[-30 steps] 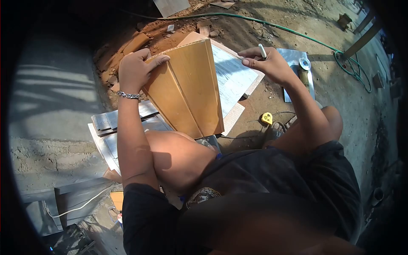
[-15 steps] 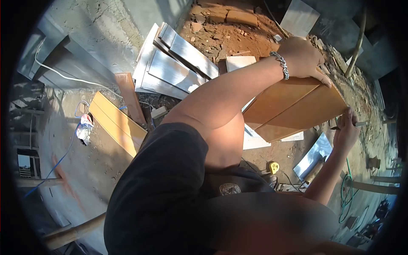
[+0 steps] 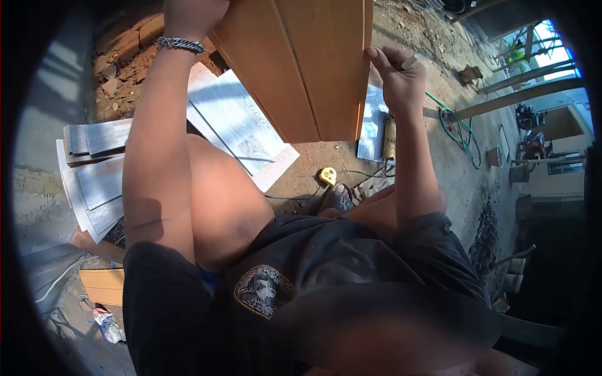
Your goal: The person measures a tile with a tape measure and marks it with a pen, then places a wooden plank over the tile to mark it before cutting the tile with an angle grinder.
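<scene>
A brown grooved panel [image 3: 307,69], like a plank with one lengthwise groove, stands raised in front of me, its top running out of view. My left hand [image 3: 195,15], with a chain bracelet at the wrist, is closed at the panel's left edge; its fingertips are cut off or hidden. At the right edge, my right hand [image 3: 401,78] has its thumb against the panel and its fingers curled. The short grey end of a thin pencil-like stick [image 3: 411,61] shows between those fingers. Below the panel lie a grey wood-grain board [image 3: 235,119] and a yellow tape measure [image 3: 327,176].
Several grey boards [image 3: 103,182] are stacked at left. An orange plank [image 3: 103,285] lies lower left beside a crumpled plastic bag [image 3: 110,326]. A wooden-handled tool [image 3: 389,139] rests on a shiny sheet near my right forearm. A green hose [image 3: 461,135] coils at right, near bamboo poles [image 3: 520,97].
The view has swung to the right, so things appear further left. The panel now looks more upright, with both hands still at its edges. The pencil-like stick shows less than before.
</scene>
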`<state>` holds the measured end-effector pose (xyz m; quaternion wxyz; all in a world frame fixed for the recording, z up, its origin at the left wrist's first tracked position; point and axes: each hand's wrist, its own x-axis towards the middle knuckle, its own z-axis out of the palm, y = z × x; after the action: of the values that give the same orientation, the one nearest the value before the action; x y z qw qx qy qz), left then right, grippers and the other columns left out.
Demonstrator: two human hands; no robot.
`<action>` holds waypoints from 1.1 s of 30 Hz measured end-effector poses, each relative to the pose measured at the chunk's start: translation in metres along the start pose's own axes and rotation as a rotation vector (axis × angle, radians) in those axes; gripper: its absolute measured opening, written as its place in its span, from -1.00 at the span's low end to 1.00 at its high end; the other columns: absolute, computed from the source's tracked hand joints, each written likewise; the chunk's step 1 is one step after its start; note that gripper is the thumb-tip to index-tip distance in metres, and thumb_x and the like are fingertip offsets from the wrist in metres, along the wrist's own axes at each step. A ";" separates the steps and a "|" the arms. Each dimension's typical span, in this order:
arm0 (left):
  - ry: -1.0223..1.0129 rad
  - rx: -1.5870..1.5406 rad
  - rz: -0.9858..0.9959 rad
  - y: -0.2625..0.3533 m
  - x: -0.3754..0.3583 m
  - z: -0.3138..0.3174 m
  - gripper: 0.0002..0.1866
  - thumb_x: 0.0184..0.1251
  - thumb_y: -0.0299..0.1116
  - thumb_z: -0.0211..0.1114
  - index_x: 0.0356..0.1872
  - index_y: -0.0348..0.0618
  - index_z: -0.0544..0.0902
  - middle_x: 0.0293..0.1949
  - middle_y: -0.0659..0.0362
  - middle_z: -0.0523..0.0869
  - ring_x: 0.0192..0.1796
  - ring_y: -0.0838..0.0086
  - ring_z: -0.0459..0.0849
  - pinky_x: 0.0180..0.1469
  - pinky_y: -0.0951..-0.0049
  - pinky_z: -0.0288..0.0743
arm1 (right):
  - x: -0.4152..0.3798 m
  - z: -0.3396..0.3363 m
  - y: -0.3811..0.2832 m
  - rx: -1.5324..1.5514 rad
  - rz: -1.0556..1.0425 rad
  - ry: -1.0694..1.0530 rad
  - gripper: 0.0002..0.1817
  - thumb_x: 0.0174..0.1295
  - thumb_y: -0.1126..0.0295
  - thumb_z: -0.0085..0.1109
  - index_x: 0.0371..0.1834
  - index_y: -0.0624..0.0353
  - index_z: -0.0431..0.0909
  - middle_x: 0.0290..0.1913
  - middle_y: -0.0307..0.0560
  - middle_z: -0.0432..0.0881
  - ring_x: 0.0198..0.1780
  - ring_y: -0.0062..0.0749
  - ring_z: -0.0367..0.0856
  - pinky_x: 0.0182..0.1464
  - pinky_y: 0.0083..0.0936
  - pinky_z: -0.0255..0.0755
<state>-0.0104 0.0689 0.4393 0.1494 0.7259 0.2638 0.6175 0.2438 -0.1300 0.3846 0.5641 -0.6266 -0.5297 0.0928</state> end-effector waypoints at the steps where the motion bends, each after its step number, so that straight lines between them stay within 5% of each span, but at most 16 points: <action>1: 0.012 0.018 -0.020 -0.006 0.002 -0.002 -0.20 0.06 0.24 0.59 -0.77 -0.13 0.23 -0.71 0.35 0.20 -0.56 0.66 0.15 -0.57 0.41 0.07 | -0.007 -0.002 0.008 0.056 -0.006 -0.027 -0.77 0.35 0.33 0.41 -0.11 0.29 0.79 -0.30 -0.24 0.79 -0.23 -0.68 0.66 -0.12 -0.64 0.53; 5: 0.027 0.056 -0.025 -0.041 0.010 -0.016 -0.26 0.29 0.24 0.42 -0.71 -0.18 0.30 -0.73 0.28 0.31 -0.62 0.56 0.27 -0.55 0.35 0.16 | -0.035 -0.024 0.035 -0.163 0.060 -0.083 -0.81 0.35 0.33 0.41 -0.11 0.21 0.79 -0.37 -0.24 0.77 -0.30 -0.69 0.62 -0.17 -0.65 0.50; 8: 0.084 -0.120 0.047 -0.066 0.023 -0.012 -0.04 0.14 0.54 0.32 -0.81 -0.23 0.15 -0.81 0.23 0.19 -0.64 0.44 0.13 -0.57 0.23 0.23 | -0.054 -0.038 0.045 -0.253 0.045 -0.142 -0.83 0.34 0.34 0.40 -0.14 0.19 0.78 -0.36 -0.22 0.75 -0.32 -0.67 0.61 -0.20 -0.62 0.49; 17: 0.199 0.102 -0.094 -0.118 0.025 -0.054 0.04 0.30 0.61 0.00 -0.78 -0.41 0.33 -0.76 -0.02 0.47 -0.65 0.22 0.30 -0.50 0.02 0.36 | -0.100 -0.075 0.063 -0.412 -0.024 -0.300 -0.90 0.30 0.44 0.37 -0.18 0.19 0.75 -0.29 -0.10 0.75 -0.27 -0.39 0.70 -0.15 -0.49 0.54; 18: 0.111 -0.331 -0.443 -0.145 0.022 -0.074 -0.32 0.20 0.31 0.46 -0.15 -0.26 0.78 -0.29 0.16 0.80 -0.28 0.49 0.76 -0.16 0.49 0.62 | -0.104 -0.080 0.071 -0.453 0.003 -0.358 -0.87 0.29 0.41 0.37 -0.17 0.19 0.75 -0.25 -0.07 0.76 -0.23 -0.27 0.73 -0.12 -0.42 0.56; 21: 0.134 -0.310 -0.626 -0.178 0.023 -0.099 -0.28 0.33 0.19 0.43 0.03 -0.45 0.68 -0.12 0.10 0.79 -0.17 0.51 0.76 -0.07 0.47 0.63 | -0.120 -0.110 0.113 -0.716 0.123 -0.483 -0.83 0.29 0.36 0.37 -0.17 0.20 0.76 -0.20 -0.06 0.77 -0.16 -0.22 0.75 -0.06 -0.38 0.57; 25: 0.148 -0.292 -0.696 -0.163 0.008 -0.101 -0.30 0.21 0.21 0.53 -0.12 -0.41 0.76 -0.25 0.18 0.78 -0.27 0.61 0.69 -0.09 0.55 0.58 | -0.099 -0.126 0.099 -0.636 0.337 -0.263 -0.73 0.29 0.27 0.40 -0.06 0.21 0.77 -0.05 -0.05 0.79 -0.04 -0.25 0.77 0.05 -0.39 0.56; 27: 0.095 -0.246 -0.667 -0.163 0.005 -0.097 -0.28 0.20 0.28 0.50 -0.16 -0.38 0.79 -0.30 0.18 0.79 -0.29 0.60 0.67 -0.09 0.55 0.56 | -0.091 -0.122 0.100 -0.583 0.167 -0.167 -0.73 0.27 0.26 0.43 -0.07 0.18 0.78 -0.11 -0.04 0.80 -0.08 -0.31 0.77 0.01 -0.40 0.57; 31: 0.000 0.118 -0.667 -0.151 0.005 -0.098 -0.14 0.19 0.36 0.44 -0.04 -0.48 0.76 -0.16 0.12 0.81 -0.16 0.54 0.70 0.02 0.49 0.56 | -0.077 -0.089 0.084 -0.784 0.651 -0.375 -0.62 0.25 0.08 0.44 -0.12 0.20 0.76 -0.29 0.12 0.76 -0.22 -0.13 0.76 -0.08 -0.33 0.56; 32: 0.075 0.099 -0.659 -0.153 0.005 -0.096 -0.18 0.18 0.37 0.44 -0.15 -0.42 0.79 -0.26 0.16 0.79 -0.25 0.55 0.66 -0.08 0.49 0.56 | -0.088 -0.073 0.099 -0.820 0.506 -0.407 -0.66 0.26 0.12 0.43 -0.12 0.16 0.76 -0.31 0.01 0.69 -0.26 -0.31 0.68 -0.09 -0.36 0.52; 33: 0.149 0.087 -0.659 -0.155 0.001 -0.096 -0.23 0.17 0.38 0.44 -0.26 -0.36 0.81 -0.36 0.20 0.77 -0.34 0.56 0.63 -0.17 0.49 0.55 | -0.107 -0.059 0.132 -0.678 0.232 -0.466 -0.68 0.24 0.14 0.41 -0.09 0.13 0.75 -0.23 0.08 0.73 -0.18 -0.03 0.71 -0.06 -0.22 0.54</action>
<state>-0.1343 0.1856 0.3748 0.2902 0.5601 0.5206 0.5754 0.3150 -0.2221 0.2475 0.1772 -0.7942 -0.5697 0.1155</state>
